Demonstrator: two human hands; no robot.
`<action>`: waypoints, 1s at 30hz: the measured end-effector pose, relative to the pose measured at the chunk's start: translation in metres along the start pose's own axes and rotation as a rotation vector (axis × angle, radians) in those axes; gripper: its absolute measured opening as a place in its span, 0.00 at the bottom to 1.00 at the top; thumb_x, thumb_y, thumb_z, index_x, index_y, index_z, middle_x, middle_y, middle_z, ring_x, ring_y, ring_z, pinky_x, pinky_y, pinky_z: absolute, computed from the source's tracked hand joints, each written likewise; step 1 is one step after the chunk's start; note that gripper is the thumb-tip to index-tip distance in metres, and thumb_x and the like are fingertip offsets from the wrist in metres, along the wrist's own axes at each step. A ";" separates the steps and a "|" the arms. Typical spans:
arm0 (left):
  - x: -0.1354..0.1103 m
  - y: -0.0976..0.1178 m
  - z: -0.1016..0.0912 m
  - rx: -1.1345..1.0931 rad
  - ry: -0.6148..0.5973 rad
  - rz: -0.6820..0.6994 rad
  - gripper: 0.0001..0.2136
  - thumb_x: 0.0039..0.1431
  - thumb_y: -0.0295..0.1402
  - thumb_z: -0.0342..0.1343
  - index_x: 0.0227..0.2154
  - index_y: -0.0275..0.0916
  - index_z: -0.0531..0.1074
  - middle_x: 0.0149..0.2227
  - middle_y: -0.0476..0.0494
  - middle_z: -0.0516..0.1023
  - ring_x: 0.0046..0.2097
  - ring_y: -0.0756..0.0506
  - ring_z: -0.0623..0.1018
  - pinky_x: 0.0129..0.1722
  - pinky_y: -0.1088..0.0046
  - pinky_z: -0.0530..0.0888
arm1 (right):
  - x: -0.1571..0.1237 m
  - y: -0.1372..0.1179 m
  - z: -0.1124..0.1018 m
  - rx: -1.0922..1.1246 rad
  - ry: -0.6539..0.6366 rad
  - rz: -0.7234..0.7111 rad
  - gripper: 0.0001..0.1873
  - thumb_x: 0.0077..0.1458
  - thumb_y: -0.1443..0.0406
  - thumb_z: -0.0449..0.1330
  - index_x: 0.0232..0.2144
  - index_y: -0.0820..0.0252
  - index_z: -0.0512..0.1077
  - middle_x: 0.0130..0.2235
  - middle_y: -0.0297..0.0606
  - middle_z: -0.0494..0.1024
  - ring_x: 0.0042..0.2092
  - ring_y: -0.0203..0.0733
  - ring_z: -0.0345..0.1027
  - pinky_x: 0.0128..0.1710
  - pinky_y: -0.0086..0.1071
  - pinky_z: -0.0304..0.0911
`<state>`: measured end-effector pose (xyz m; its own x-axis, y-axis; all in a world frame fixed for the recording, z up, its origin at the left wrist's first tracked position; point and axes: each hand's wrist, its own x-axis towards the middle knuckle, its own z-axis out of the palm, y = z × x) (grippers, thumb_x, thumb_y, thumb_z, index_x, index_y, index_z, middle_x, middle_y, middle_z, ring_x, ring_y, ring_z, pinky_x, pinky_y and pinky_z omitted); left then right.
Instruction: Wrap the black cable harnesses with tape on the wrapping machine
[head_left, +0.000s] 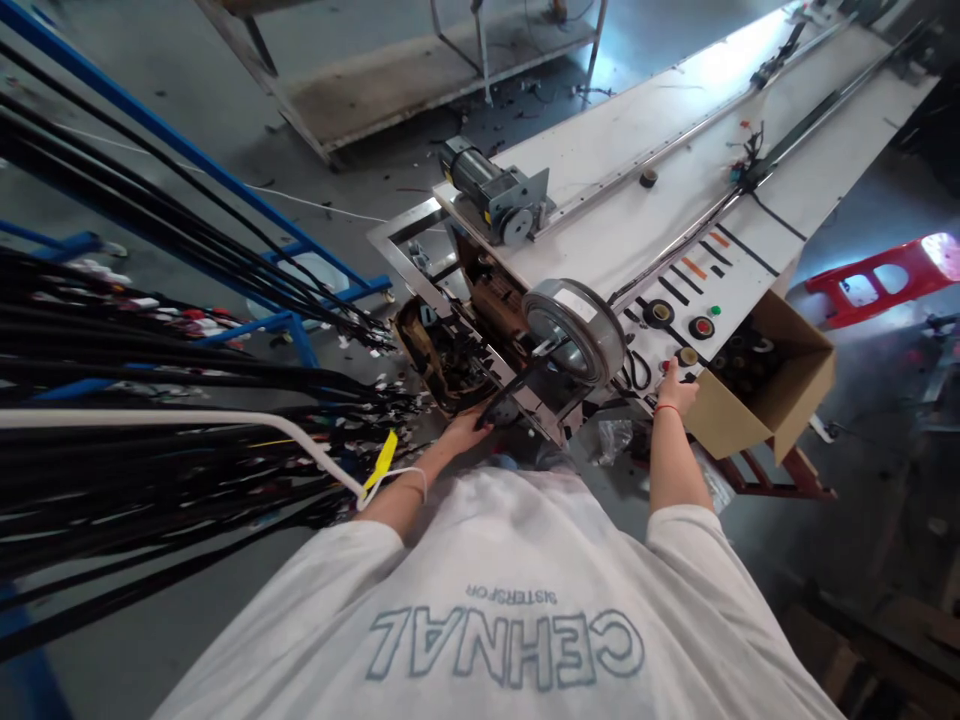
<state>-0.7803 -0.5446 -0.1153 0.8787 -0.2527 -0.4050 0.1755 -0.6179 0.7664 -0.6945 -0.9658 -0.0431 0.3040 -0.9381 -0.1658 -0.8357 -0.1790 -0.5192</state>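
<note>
My left hand is low at the near end of the long white workbench, its fingers closed around the end of a black cable. From there the cable slants up toward a large grey reel-like wheel. My right hand rests at the bench's near right corner. Its index finger is stretched out at a small red button, beside a tape roll, and nothing shows in its grasp. A red push button and a green one sit just beyond it.
Black cable bundles hang from a blue rack on my left. A motor is mounted on the bench. A cardboard box of dark rolls stands at right, near a red plastic stool. Beyond is a low metal-framed table.
</note>
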 end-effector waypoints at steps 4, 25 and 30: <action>-0.033 -0.011 -0.019 0.000 0.069 0.015 0.21 0.55 0.51 0.49 0.29 0.35 0.74 0.26 0.44 0.76 0.31 0.43 0.73 0.33 0.71 0.69 | -0.001 0.000 -0.002 0.006 0.004 -0.014 0.40 0.52 0.40 0.59 0.51 0.68 0.66 0.53 0.62 0.71 0.57 0.61 0.65 0.57 0.48 0.61; -0.027 0.060 -0.017 -0.103 0.187 0.125 0.19 0.62 0.50 0.42 0.28 0.40 0.65 0.22 0.51 0.68 0.27 0.48 0.69 0.30 0.74 0.65 | 0.003 0.005 0.003 0.013 0.001 -0.023 0.38 0.52 0.40 0.58 0.50 0.66 0.65 0.50 0.61 0.73 0.55 0.60 0.67 0.54 0.47 0.64; -0.005 0.071 -0.010 -0.133 0.206 0.163 0.18 0.63 0.48 0.42 0.27 0.39 0.64 0.23 0.50 0.67 0.27 0.49 0.68 0.30 0.74 0.65 | 0.008 0.009 0.008 0.005 0.011 -0.019 0.39 0.51 0.38 0.57 0.49 0.65 0.65 0.48 0.61 0.74 0.54 0.61 0.69 0.52 0.49 0.65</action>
<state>-0.7678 -0.5800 -0.0535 0.9693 -0.1761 -0.1718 0.0692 -0.4751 0.8772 -0.6962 -0.9722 -0.0561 0.3148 -0.9378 -0.1464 -0.8272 -0.1955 -0.5268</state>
